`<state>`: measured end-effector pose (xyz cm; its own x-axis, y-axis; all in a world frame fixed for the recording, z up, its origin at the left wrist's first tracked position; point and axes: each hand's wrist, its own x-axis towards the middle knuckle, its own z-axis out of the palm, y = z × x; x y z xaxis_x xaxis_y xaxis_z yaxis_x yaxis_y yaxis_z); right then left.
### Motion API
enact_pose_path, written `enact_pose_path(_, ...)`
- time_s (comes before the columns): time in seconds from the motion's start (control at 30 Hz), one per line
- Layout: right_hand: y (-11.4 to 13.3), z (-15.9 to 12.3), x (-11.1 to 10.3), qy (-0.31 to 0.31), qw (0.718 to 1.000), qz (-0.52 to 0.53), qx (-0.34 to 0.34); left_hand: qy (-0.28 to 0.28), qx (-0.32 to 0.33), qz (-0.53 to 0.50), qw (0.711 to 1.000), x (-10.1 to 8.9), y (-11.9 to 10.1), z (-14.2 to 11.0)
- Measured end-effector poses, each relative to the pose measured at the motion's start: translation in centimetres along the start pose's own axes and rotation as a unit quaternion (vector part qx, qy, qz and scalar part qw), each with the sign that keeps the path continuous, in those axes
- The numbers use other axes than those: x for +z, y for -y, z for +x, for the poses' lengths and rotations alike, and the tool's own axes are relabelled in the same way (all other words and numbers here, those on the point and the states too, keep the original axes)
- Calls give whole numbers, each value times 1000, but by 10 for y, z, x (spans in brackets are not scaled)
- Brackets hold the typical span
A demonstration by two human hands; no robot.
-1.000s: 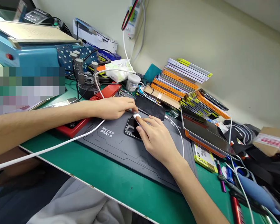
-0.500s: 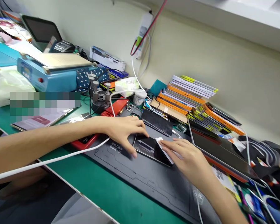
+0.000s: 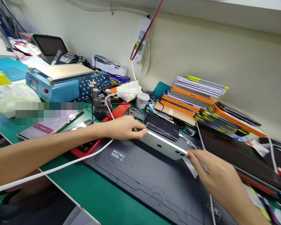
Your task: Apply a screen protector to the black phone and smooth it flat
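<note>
A pale smartphone is tilted up on its long edge above the dark work mat, its back with the logo and camera lenses facing me. My left hand pinches its left end between thumb and fingers. At the camera end, my right hand grips the other corner, with a white wipe hanging beneath its fingers. Just behind lies a second, black phone with a white cable plugged into its right end. The front of the held phone is turned away from view.
A white cable crosses in front of my left forearm. Left stand a red device, a round tool holder and a blue heating machine. Stacked boxes line the wall; a dark panel leans at right.
The phone lay screen-up while my right hand pressed the wipe on it. Now it is raised and tilted, back toward me, and my left hand has closed on its left end.
</note>
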<state>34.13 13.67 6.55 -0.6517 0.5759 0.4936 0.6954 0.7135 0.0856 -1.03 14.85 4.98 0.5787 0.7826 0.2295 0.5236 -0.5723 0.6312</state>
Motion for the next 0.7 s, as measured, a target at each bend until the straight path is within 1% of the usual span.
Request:
enact_pose_path(0.07,3,-1,1,12,998,33,48,-16,-12,-12,1000,1,2,1)
enact_pose_path(0.17,10,-1,7,38,988,98,117,-37,-32,-42,998,2,3,1)
enact_pose_path(0.27,16,-1,13,44,976,142,161,-50,-57,-73,994,2,3,0)
enact_pose_path(0.37,18,-1,17,50,961,189,196,-50,-81,-101,990,3,1,0)
enact_pose_path(0.5,18,-3,18,65,944,247,211,-48,-85,-145,985,2,-3,-1)
enact_pose_path(0.6,18,-4,20,68,940,257,215,-53,-71,-168,982,2,-6,-2)
enact_pose_path(0.7,19,-5,21,70,933,264,234,-49,-72,-182,979,2,-6,-4)
